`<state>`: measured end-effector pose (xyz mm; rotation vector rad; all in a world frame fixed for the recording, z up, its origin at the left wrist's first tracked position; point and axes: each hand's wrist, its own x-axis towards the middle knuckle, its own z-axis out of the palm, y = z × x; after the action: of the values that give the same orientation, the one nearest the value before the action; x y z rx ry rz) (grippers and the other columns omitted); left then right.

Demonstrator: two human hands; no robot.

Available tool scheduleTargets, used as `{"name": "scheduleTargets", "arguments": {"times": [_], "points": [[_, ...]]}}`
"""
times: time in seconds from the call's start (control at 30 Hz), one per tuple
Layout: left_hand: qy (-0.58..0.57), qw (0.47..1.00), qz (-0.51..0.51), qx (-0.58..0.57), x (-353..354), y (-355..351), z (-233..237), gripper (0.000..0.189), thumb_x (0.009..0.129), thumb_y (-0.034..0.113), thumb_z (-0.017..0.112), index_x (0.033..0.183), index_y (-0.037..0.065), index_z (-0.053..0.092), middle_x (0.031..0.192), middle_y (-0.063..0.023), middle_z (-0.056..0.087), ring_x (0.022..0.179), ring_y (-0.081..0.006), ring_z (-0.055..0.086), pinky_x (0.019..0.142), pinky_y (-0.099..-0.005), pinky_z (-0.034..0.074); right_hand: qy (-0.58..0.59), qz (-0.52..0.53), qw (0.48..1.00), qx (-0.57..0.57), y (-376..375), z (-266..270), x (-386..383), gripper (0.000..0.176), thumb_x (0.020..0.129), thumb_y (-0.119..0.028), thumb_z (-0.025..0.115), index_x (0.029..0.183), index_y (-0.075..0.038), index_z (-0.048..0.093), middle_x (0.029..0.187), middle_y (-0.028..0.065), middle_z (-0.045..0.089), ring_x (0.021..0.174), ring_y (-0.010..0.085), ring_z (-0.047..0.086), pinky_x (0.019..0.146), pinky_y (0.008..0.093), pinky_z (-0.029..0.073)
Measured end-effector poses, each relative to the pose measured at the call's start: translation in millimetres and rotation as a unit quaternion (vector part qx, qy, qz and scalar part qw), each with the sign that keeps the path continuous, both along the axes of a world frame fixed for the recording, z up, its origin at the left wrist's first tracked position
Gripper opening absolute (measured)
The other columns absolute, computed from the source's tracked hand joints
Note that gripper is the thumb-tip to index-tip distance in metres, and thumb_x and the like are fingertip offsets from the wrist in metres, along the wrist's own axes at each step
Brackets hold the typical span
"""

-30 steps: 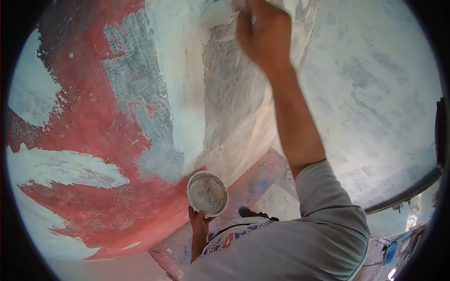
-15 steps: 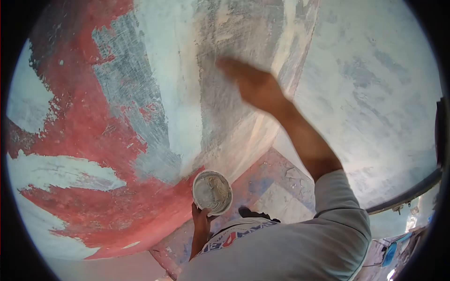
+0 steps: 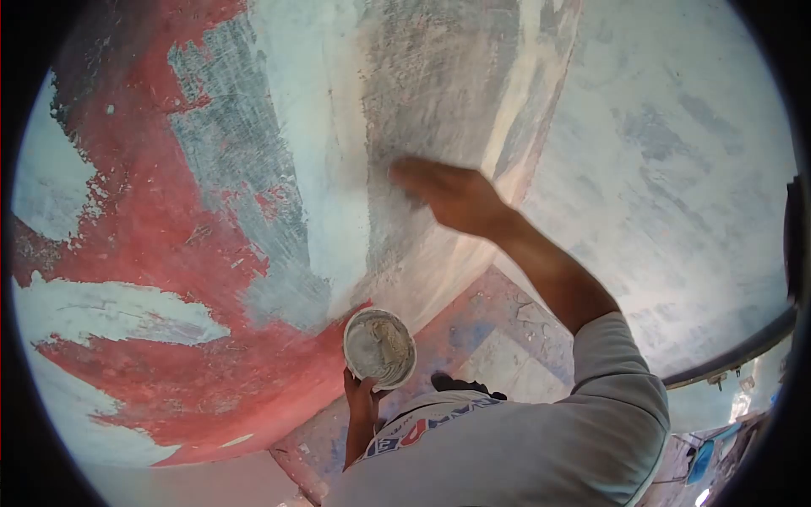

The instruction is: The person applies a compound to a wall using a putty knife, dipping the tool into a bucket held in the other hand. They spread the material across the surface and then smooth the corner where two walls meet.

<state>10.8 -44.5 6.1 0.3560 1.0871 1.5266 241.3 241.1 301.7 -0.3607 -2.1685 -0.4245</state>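
Observation:
My left hand (image 3: pixel 361 391) grips a round bowl (image 3: pixel 351 351) from below, near the foot of the wall. Grey paste (image 3: pixel 390 345) coats the inside of the bowl and is heaped on one side. My right hand (image 3: pixel 452 194) is up at the curved wall (image 3: pixel 329 203), over a strip of grey-brown surface. Its fingers are pressed together and point left, slightly blurred. Whatever they hold, if anything, is hidden behind the hand. Around it the wall shows pale, grey and red patches (image 3: pixel 152 220) with ragged edges.
To the right stands a pale, patchy panel (image 3: pixel 667 186) with a dark lower edge (image 3: pixel 731 346). Below the bowl lies a paint-stained floor (image 3: pixel 473 317) with a lighter square on it. A dark shoe (image 3: pixel 460 384) shows beside my shirt. Something blue (image 3: pixel 701 460) lies at the lower right.
My right hand has moved down along the grey-brown strip of wall. The bowl in my left hand has barely shifted.

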Motion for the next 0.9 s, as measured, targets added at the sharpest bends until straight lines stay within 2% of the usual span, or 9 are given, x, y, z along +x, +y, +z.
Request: {"name": "scheduleTargets", "arguments": {"times": [0.07, 0.17, 0.3, 0.37, 0.5, 0.6, 0.7, 0.83, 0.9], "points": [[0.002, 1.0, 0.001, -0.003, -5, 0, -3, 0.071, 0.08, -0.007, 0.055, 0.147, 0.009, 0.035, 0.141, -0.0161, 0.051, 0.12, -0.0364, 0.063, 0.081, -0.0585, 0.066, 0.112, 0.035, 0.991, 0.063, -2, 63, -3, 0.046, 0.086, 0.004, 0.06, 0.128, -0.012, 0.068, 0.123, 0.0077, 0.073, 0.105, 0.0267, 0.074, 0.085, 0.0372, 0.063], [0.01, 1.0, -0.005, 0.0, -6, 4, -4, 0.071, 0.081, -0.007, 0.055, 0.147, 0.009, 0.036, 0.141, -0.0145, 0.051, 0.119, -0.0362, 0.065, 0.08, -0.0578, 0.067, 0.124, -0.039, 0.984, 0.12, 3, 146, -2, 0.048, 0.082, 0.004, 0.062, 0.127, -0.012, 0.068, 0.122, 0.0078, 0.072, 0.102, 0.0267, 0.073, 0.082, 0.0359, 0.063], [-0.002, 1.0, 0.005, 0.008, -6, 2, -4, 0.07, 0.081, -0.007, 0.056, 0.146, 0.009, 0.036, 0.141, -0.0154, 0.051, 0.118, -0.0364, 0.065, 0.08, -0.0574, 0.067, 0.13, -0.033, 0.973, 0.186, 19, 154, -20, 0.046, 0.083, 0.002, 0.064, 0.126, -0.013, 0.069, 0.124, 0.0067, 0.072, 0.109, 0.0258, 0.072, 0.084, 0.0363, 0.063], [-0.018, 1.0, 0.006, 0.003, -3, 0, -4, 0.07, 0.08, -0.007, 0.056, 0.146, 0.009, 0.036, 0.14, -0.0162, 0.052, 0.117, -0.0368, 0.066, 0.078, -0.0562, 0.067, 0.145, -0.009, 0.961, 0.237, 25, 119, -39, 0.046, 0.082, -0.001, 0.068, 0.127, -0.012, 0.069, 0.126, 0.0069, 0.072, 0.115, 0.0263, 0.071, 0.089, 0.0359, 0.062], [-0.001, 0.999, 0.021, -0.033, -4, -4, -4, 0.072, 0.08, -0.006, 0.056, 0.148, 0.008, 0.034, 0.14, -0.0167, 0.052, 0.116, -0.0374, 0.066, 0.077, -0.0553, 0.068, 0.112, -0.025, 0.986, 0.122, 20, -33, -53, 0.039, 0.088, -0.005, 0.068, 0.127, -0.009, 0.07, 0.136, 0.0087, 0.068, 0.129, 0.0288, 0.064, 0.105, 0.0391, 0.056], [0.03, 0.999, 0.021, -0.023, -2, -7, 13, 0.061, 0.081, 0.0, 0.056, 0.139, 0.007, 0.038, 0.133, -0.0189, 0.056, 0.115, -0.0369, 0.067, 0.085, -0.0576, 0.066, 0.026, -0.005, 0.999, 0.035, -2, -129, -34, 0.042, 0.085, 0.0, 0.065, 0.126, -0.009, 0.07, 0.132, 0.0089, 0.07, 0.126, 0.0271, 0.065, 0.105, 0.0389, 0.056], [0.001, 1.0, 0.027, -0.008, -8, -6, 2, 0.073, 0.08, -0.004, 0.057, 0.148, 0.009, 0.033, 0.141, -0.0177, 0.052, 0.118, -0.0378, 0.065, 0.079, -0.0562, 0.067, 0.03, -0.024, 0.998, -0.041, -9, -94, -10, 0.044, 0.083, 0.001, 0.064, 0.125, -0.01, 0.071, 0.127, 0.0085, 0.071, 0.118, 0.0268, 0.068, 0.101, 0.0409, 0.056], [0.002, 1.0, 0.014, -0.002, -9, -3, -11, 0.071, 0.081, -0.003, 0.058, 0.147, 0.009, 0.034, 0.141, -0.0174, 0.051, 0.117, -0.0376, 0.065, 0.079, -0.0573, 0.067, 0.15, -0.013, 0.976, 0.158, -7, 80, 5, 0.052, 0.075, 0.001, 0.062, 0.125, -0.011, 0.071, 0.121, 0.0084, 0.072, 0.107, 0.0303, 0.068, 0.092, 0.0426, 0.054], [0.007, 1.0, 0.011, -0.006, -6, -1, -12, 0.07, 0.082, -0.003, 0.059, 0.146, 0.01, 0.035, 0.141, -0.0172, 0.051, 0.119, -0.0371, 0.064, 0.08, -0.0573, 0.067, 0.184, -0.078, 0.959, 0.203, -10, 138, 3, 0.043, 0.08, -0.001, 0.063, 0.118, -0.017, 0.073, 0.099, 0.0066, 0.073, 0.084, 0.027, 0.07, 0.073, 0.0391, 0.058]]}}
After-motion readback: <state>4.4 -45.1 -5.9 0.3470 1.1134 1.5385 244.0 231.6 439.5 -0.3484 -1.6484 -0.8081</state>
